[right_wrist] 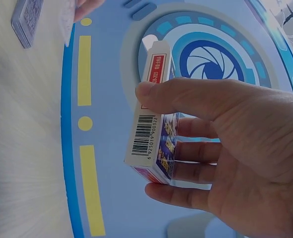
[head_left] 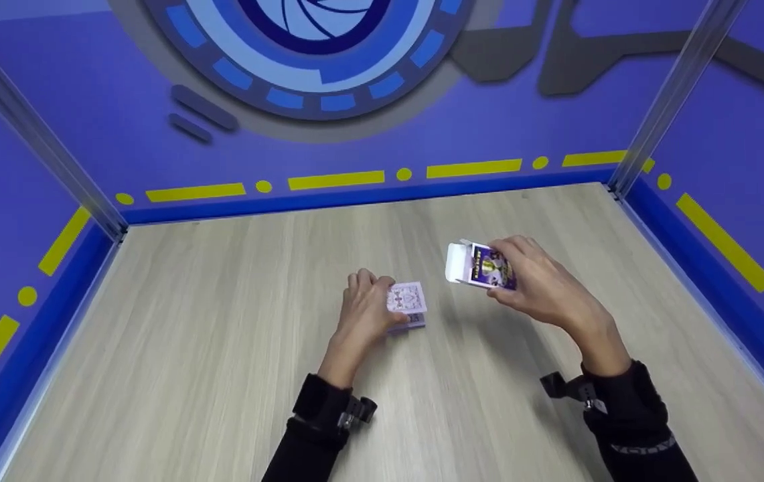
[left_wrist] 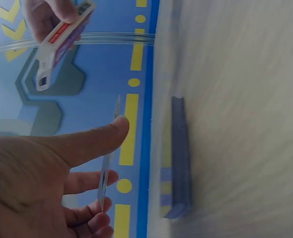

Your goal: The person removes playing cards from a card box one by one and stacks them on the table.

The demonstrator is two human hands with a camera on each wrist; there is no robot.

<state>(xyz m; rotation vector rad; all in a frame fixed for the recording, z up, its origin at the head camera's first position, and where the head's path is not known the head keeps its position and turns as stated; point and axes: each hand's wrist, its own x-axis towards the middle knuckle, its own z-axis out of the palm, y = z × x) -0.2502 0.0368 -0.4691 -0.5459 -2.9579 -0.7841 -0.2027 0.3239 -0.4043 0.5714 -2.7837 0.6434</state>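
My left hand [head_left: 363,309] pinches a thin playing card [head_left: 408,296] with a patterned back, thumb on one face and fingers on the other. Edge-on in the left wrist view, the card [left_wrist: 105,173] is apart from the deck of cards [left_wrist: 180,158], which lies on the table just below. Only the deck's near edge [head_left: 415,321] shows from the head. Off to the right, my right hand [head_left: 549,288] grips a small card box [head_left: 491,266] above the table, its white end flap [head_left: 456,262] open toward the left. A barcode [right_wrist: 145,135] runs along the box's side.
A light wood-grain table [head_left: 221,348] spreads under both hands. Blue printed panels [head_left: 328,154] wall it at the back and both sides, with metal posts [head_left: 673,100] at the back corners.
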